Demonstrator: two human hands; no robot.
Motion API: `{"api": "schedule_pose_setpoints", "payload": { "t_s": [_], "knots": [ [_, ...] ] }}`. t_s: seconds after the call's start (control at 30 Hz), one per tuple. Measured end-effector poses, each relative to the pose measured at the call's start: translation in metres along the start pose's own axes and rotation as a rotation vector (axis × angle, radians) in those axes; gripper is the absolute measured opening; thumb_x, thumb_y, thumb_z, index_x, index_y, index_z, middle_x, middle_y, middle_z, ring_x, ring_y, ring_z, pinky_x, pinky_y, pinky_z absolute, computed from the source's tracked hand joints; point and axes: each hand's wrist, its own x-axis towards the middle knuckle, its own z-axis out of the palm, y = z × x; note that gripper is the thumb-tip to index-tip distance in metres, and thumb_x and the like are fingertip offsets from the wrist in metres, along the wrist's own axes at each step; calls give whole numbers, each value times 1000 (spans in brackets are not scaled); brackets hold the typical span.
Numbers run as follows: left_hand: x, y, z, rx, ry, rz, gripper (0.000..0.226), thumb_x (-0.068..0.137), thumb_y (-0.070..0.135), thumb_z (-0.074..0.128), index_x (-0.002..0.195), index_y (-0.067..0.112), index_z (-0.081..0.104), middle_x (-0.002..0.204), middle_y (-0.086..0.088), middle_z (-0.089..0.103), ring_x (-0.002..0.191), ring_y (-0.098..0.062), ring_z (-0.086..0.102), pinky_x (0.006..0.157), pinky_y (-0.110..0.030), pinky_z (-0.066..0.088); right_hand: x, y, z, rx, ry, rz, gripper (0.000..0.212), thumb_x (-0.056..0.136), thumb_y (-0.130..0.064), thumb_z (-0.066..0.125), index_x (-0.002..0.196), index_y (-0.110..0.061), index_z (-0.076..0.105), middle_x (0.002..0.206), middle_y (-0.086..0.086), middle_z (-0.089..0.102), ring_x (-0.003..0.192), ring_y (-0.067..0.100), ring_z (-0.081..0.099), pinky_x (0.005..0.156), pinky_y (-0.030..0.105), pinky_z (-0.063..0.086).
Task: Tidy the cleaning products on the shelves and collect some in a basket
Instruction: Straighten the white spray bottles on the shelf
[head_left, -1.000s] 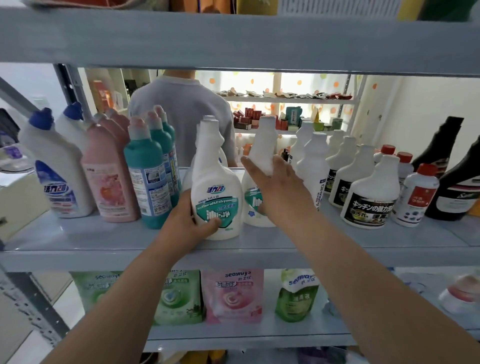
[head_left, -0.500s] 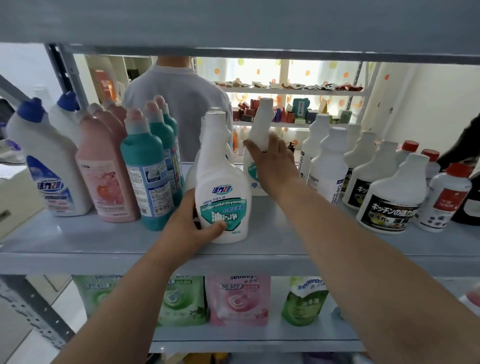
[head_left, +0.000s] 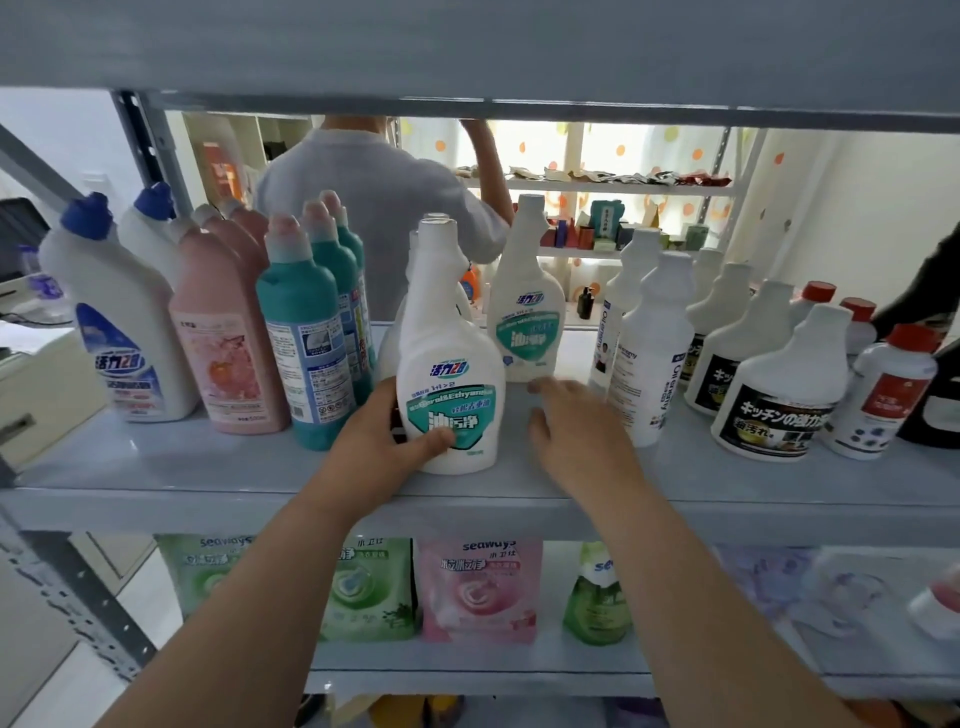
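White, pink and teal cleaner bottles stand upright along the left of a grey shelf (head_left: 156, 478): blue-capped bottles (head_left: 119, 322), then pink bottles (head_left: 223, 353), then teal bottles (head_left: 306, 343). At centre, the left hand (head_left: 384, 441) grips the front bottle (head_left: 447, 364) low on its body, thumb across the green label and fingers curled behind. That bottle stands near the shelf's front edge, long axis vertical, neck up, label facing the aisle. A matching rear bottle (head_left: 527, 301) stands upright behind it and to the right. The right hand (head_left: 576, 431) hangs over the shelf just before the rear bottle, fingers loosely spread, holding nothing. Further right stand black-labelled bottles (head_left: 763, 395) and red-capped bottles (head_left: 888, 395). Pouches (head_left: 478, 587) fill the shelf below.
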Motion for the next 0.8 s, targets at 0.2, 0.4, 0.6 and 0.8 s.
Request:
{"api": "schedule_pose_setpoints", "payload": {
  "t_s": [0.2, 0.4, 0.6, 0.8],
  "knots": [
    [-5, 9, 3, 12, 25, -2, 43, 84, 42, 80, 116, 40, 53, 96, 32, 68, 90, 15, 61, 68, -3, 44, -50, 5, -2, -172, -177, -110, 45, 108, -44, 40, 141, -19, 58, 139, 6, 61, 128, 28, 53, 107, 40, 44],
    [-50, 29, 7, -79, 75, 9, 36, 86, 32, 80, 111, 39, 55, 101, 22, 71, 92, 5, 66, 73, -13, 51, -99, 4, -15, 184, -260, -52, 46, 107, -49, 45, 149, -31, 50, 154, -8, 49, 145, 12, 40, 122, 43, 32],
    [-155, 39, 12, -196, 31, 9, 40, 76, 63, 70, 110, 52, 54, 106, 26, 70, 96, 4, 67, 68, -11, 53, -162, -41, -29, 1074, -248, 68, 58, 92, -68, 63, 143, -44, 49, 135, -14, 66, 124, 10, 64, 92, 31, 58],
    [-223, 35, 37, -737, 111, -344, 33, 78, 28, 56, 111, 27, 57, 89, 8, 74, 76, -11, 72, 56, -27, 57, -232, -71, -22, 1300, -194, 204, 32, 90, -52, 65, 120, -44, 69, 115, -4, 73, 108, 14, 71, 83, 28, 58]
  ]
}}
